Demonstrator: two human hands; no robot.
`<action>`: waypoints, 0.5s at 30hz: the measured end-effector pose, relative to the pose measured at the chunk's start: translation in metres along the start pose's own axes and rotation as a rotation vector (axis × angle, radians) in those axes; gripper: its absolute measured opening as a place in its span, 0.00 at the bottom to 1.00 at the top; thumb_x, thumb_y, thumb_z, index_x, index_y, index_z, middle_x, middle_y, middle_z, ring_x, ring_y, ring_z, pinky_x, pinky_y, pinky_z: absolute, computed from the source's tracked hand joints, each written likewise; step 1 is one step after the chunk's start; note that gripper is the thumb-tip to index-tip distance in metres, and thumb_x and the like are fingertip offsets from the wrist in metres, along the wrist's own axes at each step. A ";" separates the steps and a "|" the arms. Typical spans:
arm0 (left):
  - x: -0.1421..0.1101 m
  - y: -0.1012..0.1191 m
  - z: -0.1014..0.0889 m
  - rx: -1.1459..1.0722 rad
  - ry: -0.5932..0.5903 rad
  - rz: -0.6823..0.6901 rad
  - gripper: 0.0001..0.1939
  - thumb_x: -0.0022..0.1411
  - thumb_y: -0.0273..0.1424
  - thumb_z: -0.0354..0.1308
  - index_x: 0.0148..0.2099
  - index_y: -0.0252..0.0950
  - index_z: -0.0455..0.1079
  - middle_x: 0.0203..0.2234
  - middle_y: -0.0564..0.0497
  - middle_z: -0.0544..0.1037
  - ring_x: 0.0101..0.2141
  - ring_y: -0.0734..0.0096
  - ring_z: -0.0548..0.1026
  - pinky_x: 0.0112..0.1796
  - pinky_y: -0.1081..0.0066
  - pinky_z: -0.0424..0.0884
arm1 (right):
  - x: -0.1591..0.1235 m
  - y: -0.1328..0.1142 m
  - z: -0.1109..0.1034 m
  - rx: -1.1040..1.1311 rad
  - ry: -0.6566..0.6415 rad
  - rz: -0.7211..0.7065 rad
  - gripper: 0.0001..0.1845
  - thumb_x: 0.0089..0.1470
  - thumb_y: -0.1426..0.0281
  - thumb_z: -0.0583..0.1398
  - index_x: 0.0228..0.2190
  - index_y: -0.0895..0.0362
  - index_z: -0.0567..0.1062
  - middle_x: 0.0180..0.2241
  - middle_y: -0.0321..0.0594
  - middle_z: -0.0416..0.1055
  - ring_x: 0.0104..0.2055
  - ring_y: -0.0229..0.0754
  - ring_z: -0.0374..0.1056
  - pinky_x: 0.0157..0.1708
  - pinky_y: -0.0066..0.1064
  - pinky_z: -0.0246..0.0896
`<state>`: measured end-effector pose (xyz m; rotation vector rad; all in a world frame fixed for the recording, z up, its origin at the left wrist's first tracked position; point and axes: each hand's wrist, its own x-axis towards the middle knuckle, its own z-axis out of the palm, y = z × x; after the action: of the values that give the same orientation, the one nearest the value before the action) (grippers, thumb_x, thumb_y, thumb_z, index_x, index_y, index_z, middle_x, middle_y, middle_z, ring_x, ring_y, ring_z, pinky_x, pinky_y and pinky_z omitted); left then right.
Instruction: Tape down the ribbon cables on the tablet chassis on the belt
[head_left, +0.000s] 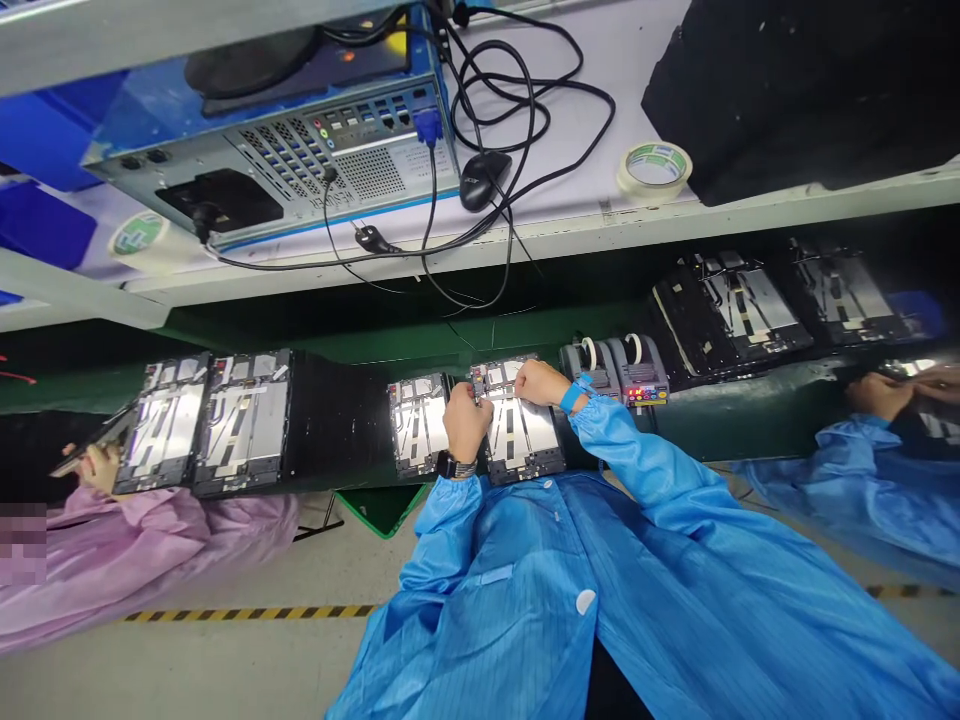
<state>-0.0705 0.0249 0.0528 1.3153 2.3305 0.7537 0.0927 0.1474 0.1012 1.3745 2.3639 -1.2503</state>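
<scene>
Two opened tablet assemblies lie side by side on the dark belt in front of me. My left hand [466,420] is closed and rests on the left edge of the right-hand assembly [525,435], between it and the left assembly [417,424]. My right hand [537,382] is curled, fingertips pressed on the top edge of the same right assembly. What the fingers pinch is too small to make out. I wear blue sleeves, a dark watch on the left wrist and a blue strap on the right.
Two tape dispensers [616,368] stand just right of my hands. More open assemblies lie left [206,420] and right [731,310]. Co-workers' hands work at the far left [94,462] and far right [881,392]. A computer case [300,160], mouse [484,178] and tape roll [655,168] sit on the shelf.
</scene>
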 end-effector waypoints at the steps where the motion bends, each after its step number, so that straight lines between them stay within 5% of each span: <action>1: -0.001 0.003 0.001 0.030 0.017 0.005 0.17 0.58 0.27 0.61 0.50 0.35 0.69 0.41 0.40 0.77 0.38 0.56 0.77 0.38 0.63 0.67 | 0.000 0.000 0.001 0.002 0.011 0.014 0.05 0.51 0.75 0.65 0.28 0.58 0.84 0.31 0.44 0.80 0.36 0.42 0.76 0.33 0.25 0.61; 7: -0.007 0.003 0.001 -0.043 0.038 0.045 0.18 0.62 0.28 0.58 0.55 0.35 0.69 0.43 0.39 0.76 0.44 0.54 0.77 0.44 0.60 0.70 | -0.001 0.000 0.001 -0.018 0.016 0.107 0.07 0.55 0.69 0.65 0.31 0.58 0.84 0.33 0.47 0.80 0.38 0.45 0.77 0.34 0.26 0.62; 11: -0.039 0.015 -0.007 -0.079 0.119 0.234 0.17 0.67 0.29 0.53 0.57 0.37 0.70 0.52 0.36 0.73 0.57 0.50 0.70 0.56 0.53 0.67 | -0.001 0.000 0.002 -0.082 0.028 0.101 0.08 0.54 0.68 0.63 0.31 0.57 0.83 0.33 0.47 0.80 0.38 0.46 0.77 0.33 0.27 0.61; 15: -0.078 0.034 -0.004 -0.004 -0.153 0.501 0.23 0.69 0.32 0.54 0.64 0.39 0.67 0.63 0.38 0.69 0.66 0.48 0.62 0.64 0.47 0.59 | -0.001 0.000 0.003 -0.154 0.034 0.108 0.10 0.53 0.69 0.63 0.36 0.56 0.83 0.37 0.48 0.81 0.42 0.48 0.77 0.36 0.28 0.63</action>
<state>-0.0106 -0.0295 0.0808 1.9121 1.8946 0.7628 0.0921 0.1444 0.0998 1.4637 2.3182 -1.0016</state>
